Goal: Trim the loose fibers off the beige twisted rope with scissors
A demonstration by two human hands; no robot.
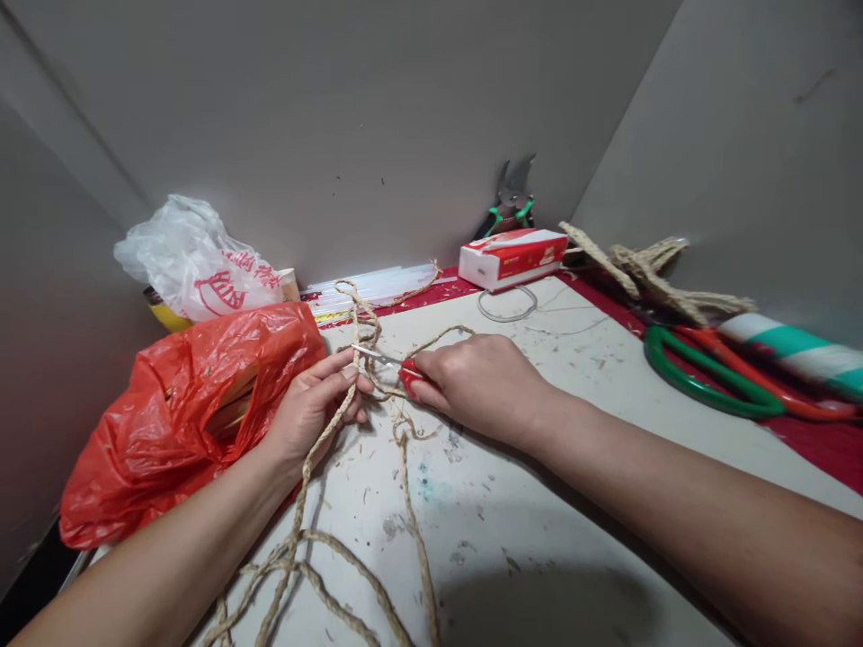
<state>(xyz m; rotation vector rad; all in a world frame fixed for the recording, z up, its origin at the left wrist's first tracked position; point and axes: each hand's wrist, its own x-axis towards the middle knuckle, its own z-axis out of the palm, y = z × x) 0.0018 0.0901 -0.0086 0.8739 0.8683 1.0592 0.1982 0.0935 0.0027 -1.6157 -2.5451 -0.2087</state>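
Note:
My left hand (324, 395) pinches a braided straw rope (303, 485) between thumb and fingers near the middle of the table. My right hand (465, 382) is closed round the red handles of small scissors (411, 373). Their metal blades point left and meet the rope just above my left fingertips. Beyond my hands the rope loops back, and its lower lengths trail towards the near edge. Another strand (414, 530) with a knotted, frayed top lies between my forearms.
A red plastic bag (162, 422) and a white bag (195, 261) stand at the left. At the back are a tissue box (516, 258), a wire ring (507, 304) and pruning shears (512, 198). Straw bundles (647, 270) and green-and-orange handles (707, 386) lie right.

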